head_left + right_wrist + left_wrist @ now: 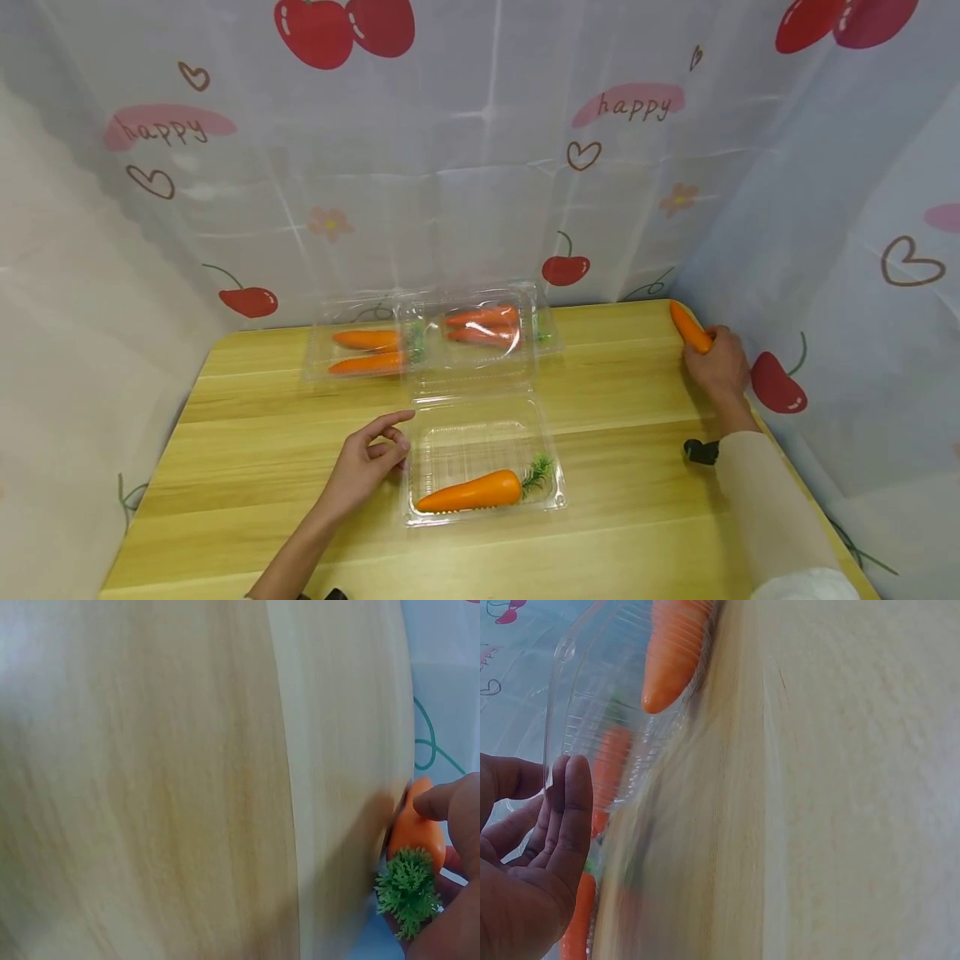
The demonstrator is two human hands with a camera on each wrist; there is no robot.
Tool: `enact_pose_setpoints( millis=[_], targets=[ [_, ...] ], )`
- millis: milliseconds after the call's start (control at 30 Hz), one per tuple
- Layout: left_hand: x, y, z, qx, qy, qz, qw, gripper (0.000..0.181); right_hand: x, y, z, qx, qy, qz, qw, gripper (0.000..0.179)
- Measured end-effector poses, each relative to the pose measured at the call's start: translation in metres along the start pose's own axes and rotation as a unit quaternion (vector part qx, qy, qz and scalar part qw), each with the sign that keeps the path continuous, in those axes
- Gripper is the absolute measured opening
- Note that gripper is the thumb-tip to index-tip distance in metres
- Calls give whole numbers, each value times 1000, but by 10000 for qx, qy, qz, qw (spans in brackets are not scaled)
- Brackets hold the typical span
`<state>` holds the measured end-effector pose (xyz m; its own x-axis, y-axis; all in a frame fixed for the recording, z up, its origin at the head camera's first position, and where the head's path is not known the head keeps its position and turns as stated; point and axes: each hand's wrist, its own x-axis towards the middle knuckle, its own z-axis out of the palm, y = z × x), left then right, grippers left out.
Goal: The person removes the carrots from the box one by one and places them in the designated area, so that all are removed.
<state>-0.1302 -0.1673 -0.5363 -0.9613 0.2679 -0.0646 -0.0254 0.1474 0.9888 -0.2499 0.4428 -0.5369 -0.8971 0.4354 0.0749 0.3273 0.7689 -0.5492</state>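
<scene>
My right hand (718, 364) grips an orange carrot (690, 327) at the table's far right corner. In the right wrist view, thumb and fingers close round the thick end of that carrot (417, 832), beside its green leafy top (409, 891). My left hand (367, 458) holds the left rim of an open clear plastic box (480, 442); in the left wrist view its fingertips (576, 769) lie at the box's edge. One orange carrot (476, 492) with a green top lies along the near side of the box. The box's raised lid (468, 379) stands at its far side.
Behind the lid, a clear box (318, 354) holds two orange carrots (367, 363) on the left. Two redder carrots (483, 335) show through plastic on the right. A printed curtain (450, 200) hangs along the back and right of the wooden table (622, 500).
</scene>
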Motion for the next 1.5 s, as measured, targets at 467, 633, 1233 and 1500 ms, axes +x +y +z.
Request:
enact_pose_setpoints(
  millis=[467,633,1233,1500],
  targets=[
    [2,4,1,-38,-2,-53,10000,47,-5,-16,-9,-165,317,-519,9980,71],
    [4,5,0,-42,-18,-16,10000,47,-16,-30,-3,42,876,-1304,9876,60],
    [-1,3,-3,3,-103,-221,9997,48,-110,-126,26,983,-229,-4284,8979,44],
    [-1,1,0,-50,-32,-111,9999,48,-149,-161,26,757,-1482,-4843,8589,36]
  ],
)
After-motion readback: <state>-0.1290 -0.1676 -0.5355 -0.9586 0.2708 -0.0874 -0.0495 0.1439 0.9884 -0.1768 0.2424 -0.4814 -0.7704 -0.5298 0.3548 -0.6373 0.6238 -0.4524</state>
